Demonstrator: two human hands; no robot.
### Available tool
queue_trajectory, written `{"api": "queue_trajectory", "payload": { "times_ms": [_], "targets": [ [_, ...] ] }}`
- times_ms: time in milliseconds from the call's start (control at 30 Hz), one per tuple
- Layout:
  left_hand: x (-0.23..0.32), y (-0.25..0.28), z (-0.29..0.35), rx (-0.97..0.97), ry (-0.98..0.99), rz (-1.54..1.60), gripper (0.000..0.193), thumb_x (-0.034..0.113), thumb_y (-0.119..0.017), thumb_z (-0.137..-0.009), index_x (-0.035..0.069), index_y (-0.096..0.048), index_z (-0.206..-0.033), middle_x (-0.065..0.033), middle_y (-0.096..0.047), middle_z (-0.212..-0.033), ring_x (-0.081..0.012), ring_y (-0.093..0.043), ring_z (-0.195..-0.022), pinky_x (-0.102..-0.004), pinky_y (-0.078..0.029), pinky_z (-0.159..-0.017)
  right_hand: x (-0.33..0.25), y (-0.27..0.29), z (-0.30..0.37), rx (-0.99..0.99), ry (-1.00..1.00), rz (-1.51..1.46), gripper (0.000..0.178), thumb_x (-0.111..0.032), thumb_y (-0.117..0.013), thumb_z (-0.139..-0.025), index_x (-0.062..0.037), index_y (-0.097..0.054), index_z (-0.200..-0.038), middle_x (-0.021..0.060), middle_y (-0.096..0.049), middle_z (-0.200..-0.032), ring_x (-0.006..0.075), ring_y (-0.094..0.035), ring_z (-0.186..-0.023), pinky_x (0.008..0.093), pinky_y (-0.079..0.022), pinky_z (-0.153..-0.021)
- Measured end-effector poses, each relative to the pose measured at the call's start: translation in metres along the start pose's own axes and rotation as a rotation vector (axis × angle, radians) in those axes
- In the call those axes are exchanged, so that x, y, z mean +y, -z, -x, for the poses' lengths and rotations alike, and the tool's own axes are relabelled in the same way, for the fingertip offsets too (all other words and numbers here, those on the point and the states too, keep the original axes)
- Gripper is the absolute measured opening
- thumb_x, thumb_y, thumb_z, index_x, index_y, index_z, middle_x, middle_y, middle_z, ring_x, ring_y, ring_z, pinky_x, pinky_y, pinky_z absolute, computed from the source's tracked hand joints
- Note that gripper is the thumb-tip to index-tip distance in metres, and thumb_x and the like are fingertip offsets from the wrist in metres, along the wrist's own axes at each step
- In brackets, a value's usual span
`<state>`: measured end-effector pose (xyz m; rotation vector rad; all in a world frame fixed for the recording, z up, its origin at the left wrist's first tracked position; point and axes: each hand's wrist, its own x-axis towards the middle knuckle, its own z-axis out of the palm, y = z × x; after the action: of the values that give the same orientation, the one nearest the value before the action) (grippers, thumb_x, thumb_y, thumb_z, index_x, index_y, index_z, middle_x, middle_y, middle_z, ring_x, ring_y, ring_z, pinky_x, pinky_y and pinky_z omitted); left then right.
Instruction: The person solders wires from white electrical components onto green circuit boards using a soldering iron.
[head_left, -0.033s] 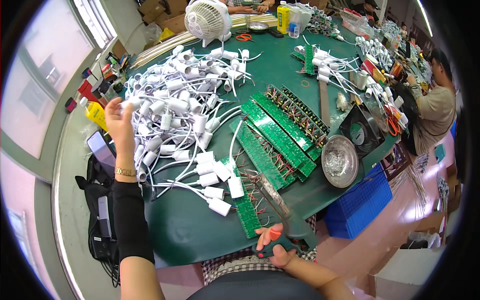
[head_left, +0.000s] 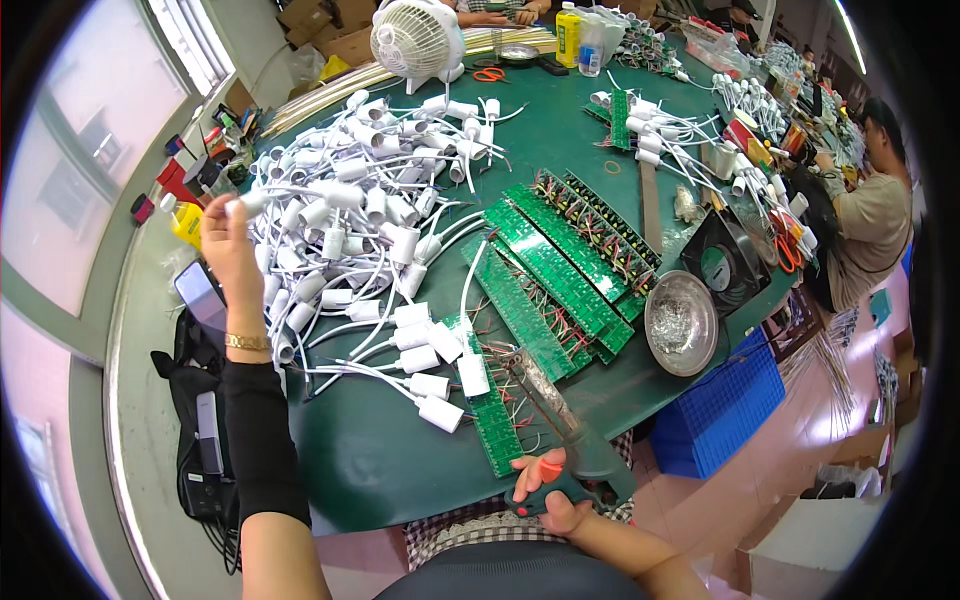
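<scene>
At the left edge of a heap of white lamp sockets with wire leads (head_left: 345, 195), my left hand (head_left: 230, 255) is raised with its fingers pinched on one white lamp socket (head_left: 252, 203). My right hand (head_left: 550, 487), at the table's front edge, is wrapped round what looks like a soldering gun (head_left: 560, 415) with a dark green body and a red trigger. Its metal front lies over a green circuit board strip (head_left: 493, 425) with red wires. One white socket (head_left: 472, 374) rests on that strip. Several sockets (head_left: 438, 413) lie left of it.
Stacked green circuit boards (head_left: 550, 255) lie mid-table. Right of them are a metal bowl (head_left: 680, 322) and a black square fan (head_left: 728, 262). A white fan (head_left: 416, 42) stands at the back. A blue crate (head_left: 715, 405) sits below the right edge. A co-worker (head_left: 870, 215) is at the right.
My left hand has shifted slightly left, its fingers drawing together on a socket at the heap's edge. The right hand and the soldering gun stay in place.
</scene>
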<state>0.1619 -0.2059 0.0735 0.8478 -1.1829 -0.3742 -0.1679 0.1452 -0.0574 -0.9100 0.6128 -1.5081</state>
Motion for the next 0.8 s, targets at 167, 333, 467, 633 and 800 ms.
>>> {"api": "queue_trajectory", "payload": {
  "times_ms": [167, 333, 467, 633, 800],
  "targets": [
    [0.01, 0.054, -0.042, -0.387, 0.362, -0.43, 0.032, 0.025, -0.064, -0.09, 0.0, -0.061, -0.11, 0.001, -0.061, -0.084, -0.0077, -0.056, -0.08, -0.021, -0.043, -0.071, 0.002, 0.007, 0.004, -0.077, -0.002, 0.074, 0.055, -0.049, -0.06, -0.089, -0.0153, -0.039, -0.127, 0.0019, -0.05, -0.087, 0.0196, -0.061, -0.079, 0.0464, -0.032, -0.104],
    [0.024, 0.005, 0.002, -0.325, -0.357, -1.112, 0.037, 0.007, -0.068, -0.075, 0.006, -0.061, -0.112, -0.016, -0.058, -0.112, -0.0361, -0.056, -0.108, -0.0426, -0.046, -0.093, 0.001, 0.001, 0.001, -0.008, 0.024, 0.008, 0.053, -0.043, -0.064, -0.088, -0.0147, -0.039, -0.126, 0.0033, -0.051, -0.088, 0.0207, -0.061, -0.077, 0.0465, -0.033, -0.103],
    [0.018, -0.057, 0.019, -0.644, -0.304, -0.807, 0.049, -0.003, -0.06, -0.078, 0.003, -0.05, -0.125, -0.0212, -0.055, -0.126, -0.037, -0.054, -0.115, -0.0419, -0.042, -0.1, -0.002, 0.003, 0.001, -0.002, 0.016, 0.02, 0.054, -0.043, -0.064, -0.088, -0.0139, -0.039, -0.126, 0.0031, -0.051, -0.088, 0.0208, -0.061, -0.077, 0.0463, -0.033, -0.103],
    [-0.014, -0.091, 0.022, -0.748, -0.55, -1.221, 0.045, 0.004, -0.06, -0.081, 0.012, -0.054, -0.125, -0.0121, -0.059, -0.106, -0.0298, -0.059, -0.1, -0.0434, -0.046, -0.082, 0.003, 0.001, 0.001, 0.012, 0.035, 0.029, 0.055, -0.043, -0.064, -0.088, -0.0108, -0.039, -0.124, 0.0038, -0.052, -0.088, 0.0205, -0.061, -0.076, 0.0462, -0.034, -0.102],
    [-0.008, -0.079, 0.009, -0.641, -0.664, -0.975, 0.03, 0.008, -0.062, -0.083, 0.017, -0.065, -0.111, -0.0073, -0.06, -0.096, -0.027, -0.06, -0.087, -0.0423, -0.041, -0.076, 0.0, -0.001, 0.003, 0.014, 0.039, -0.041, 0.048, -0.033, -0.062, -0.089, -0.0107, -0.04, -0.126, 0.0058, -0.053, -0.09, 0.0211, -0.061, -0.08, 0.0483, -0.035, -0.104]
  ]
}}
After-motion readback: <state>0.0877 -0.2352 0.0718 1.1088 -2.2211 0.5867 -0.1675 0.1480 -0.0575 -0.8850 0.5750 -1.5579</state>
